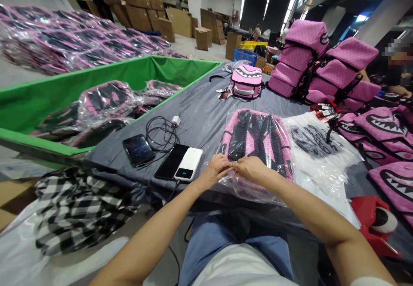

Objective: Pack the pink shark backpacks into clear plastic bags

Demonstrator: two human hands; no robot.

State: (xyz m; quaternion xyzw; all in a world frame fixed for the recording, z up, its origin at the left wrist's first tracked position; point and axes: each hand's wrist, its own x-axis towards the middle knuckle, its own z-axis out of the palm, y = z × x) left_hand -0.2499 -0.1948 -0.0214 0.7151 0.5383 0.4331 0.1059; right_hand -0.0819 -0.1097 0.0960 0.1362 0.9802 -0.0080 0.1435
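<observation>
A pink and black backpack [253, 135] lies straps-up on the grey-covered table inside a clear plastic bag [238, 187]. At the bag's near left edge, my left hand [217, 168] has its fingers closed on the plastic. Touching it from the right, my right hand [250, 168] pinches the same part of the bag, over the backpack's lower end. The fingertips of both hands meet there. A white power bank [189, 164] with a lit display rests left of my left hand, beside a dark phone [171, 161].
A tablet-like device [138, 149] and a coiled cable [161, 133] lie further left. Beyond them stands a green-sided bin [190, 68] of bagged backpacks. White printed plastic bags [322, 148], a red tape dispenser [376, 225] and stacked pink backpacks [297, 57] are on the right.
</observation>
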